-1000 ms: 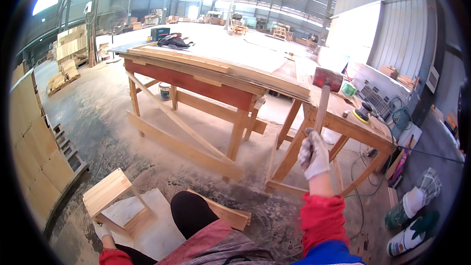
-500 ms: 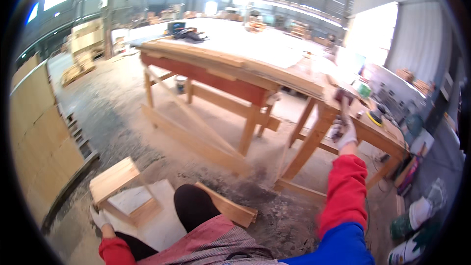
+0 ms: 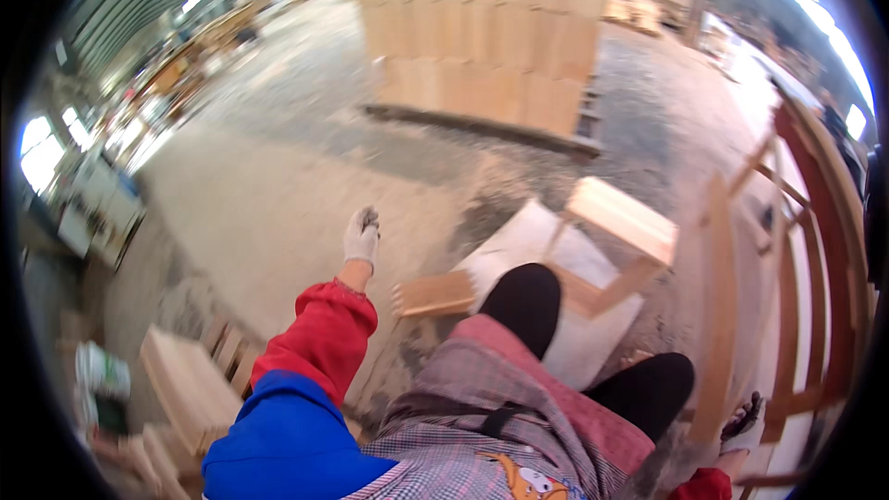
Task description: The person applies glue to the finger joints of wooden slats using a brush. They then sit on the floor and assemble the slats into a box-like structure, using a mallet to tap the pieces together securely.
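My left hand (image 3: pixel 361 237), in a pale glove with dark-stained fingertips, is stretched forward over bare floor. Its fingers are curled in, and no object shows in them. Low at the right edge is my right hand (image 3: pixel 745 424), gloved too, its dark fingers loosely bent and slightly apart beside the wooden workbench (image 3: pixel 841 250). Nothing can be made out in it. In front of my knees an open wooden box frame (image 3: pixel 622 218) rests tilted on a pale sheet (image 3: pixel 505 245). A short board with a notched end (image 3: pixel 433 294) lies at the sheet's left edge, nearest my left hand.
A tall stack of wooden panels (image 3: pixel 482 37) stands on a pallet ahead. Thick boards (image 3: pixel 190 380) are piled at the lower left, beside a white and green bucket (image 3: pixel 102 372). A long plank (image 3: pixel 718 306) runs along the bench at the right.
My view has swung left, from the workbench to the panel stack. My right hand has left the dark brown block on the bench; my left hand has left the box frame and reaches forward.
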Tool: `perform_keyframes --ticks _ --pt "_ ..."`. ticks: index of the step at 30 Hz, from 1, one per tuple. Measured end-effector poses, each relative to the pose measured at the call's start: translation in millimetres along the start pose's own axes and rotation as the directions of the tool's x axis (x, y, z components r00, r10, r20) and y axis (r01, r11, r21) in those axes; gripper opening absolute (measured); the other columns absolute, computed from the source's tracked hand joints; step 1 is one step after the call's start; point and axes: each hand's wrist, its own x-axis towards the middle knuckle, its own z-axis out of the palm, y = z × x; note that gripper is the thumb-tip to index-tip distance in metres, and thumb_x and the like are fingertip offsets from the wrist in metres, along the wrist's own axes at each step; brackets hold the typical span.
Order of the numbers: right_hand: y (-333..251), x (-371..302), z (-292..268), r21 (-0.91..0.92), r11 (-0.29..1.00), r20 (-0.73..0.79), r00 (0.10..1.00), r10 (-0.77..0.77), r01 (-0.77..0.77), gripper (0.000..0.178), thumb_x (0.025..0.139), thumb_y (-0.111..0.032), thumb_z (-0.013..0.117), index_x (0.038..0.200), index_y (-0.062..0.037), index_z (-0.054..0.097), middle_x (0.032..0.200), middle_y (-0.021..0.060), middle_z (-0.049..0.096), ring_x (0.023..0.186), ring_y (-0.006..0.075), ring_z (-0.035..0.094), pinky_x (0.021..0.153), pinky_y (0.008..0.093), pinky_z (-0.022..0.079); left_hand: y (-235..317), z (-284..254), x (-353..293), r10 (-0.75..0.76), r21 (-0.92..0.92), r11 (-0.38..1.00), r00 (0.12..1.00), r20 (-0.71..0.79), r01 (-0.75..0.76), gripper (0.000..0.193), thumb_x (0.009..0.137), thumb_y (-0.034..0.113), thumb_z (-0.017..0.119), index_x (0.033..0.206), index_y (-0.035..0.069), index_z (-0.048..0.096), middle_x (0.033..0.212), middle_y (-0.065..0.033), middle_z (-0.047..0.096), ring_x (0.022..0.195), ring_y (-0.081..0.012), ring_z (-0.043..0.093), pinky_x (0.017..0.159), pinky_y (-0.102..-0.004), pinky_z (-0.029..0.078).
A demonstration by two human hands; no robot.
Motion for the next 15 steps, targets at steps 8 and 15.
perform_keyframes --ticks 8,15 --pt "42.9 -1.3 211.7 0.029 0.999 0.406 0.914 -0.029 0.019 0.016 0.089 -0.033 0.057 0.094 -0.0184 0.061 0.061 -0.0084 0.041 0.04 0.0042 0.034 0.033 0.0193 0.029 58.0 -234.0 -117.4 -0.132 0.177 0.965 0.944 -0.303 0.192 0.035 0.082 0.004 0.05 0.117 0.007 0.054 0.099 -0.0017 0.06 0.079 -0.0102 0.054 0.065 -0.0233 0.045" --pt "103.9 39.3 236.8 -0.167 0.986 0.523 0.848 0.085 0.004 0.037 0.088 -0.035 0.057 0.12 -0.0176 0.055 0.075 -0.0078 0.049 0.048 0.0044 0.041 0.036 0.0188 0.032 22.6 -303.4 -231.6 -0.654 0.782 0.374 0.739 -0.158 0.499 0.032 0.084 0.021 0.057 0.11 0.004 0.059 0.083 -0.0051 0.061 0.071 -0.0139 0.057 0.062 -0.0289 0.048"
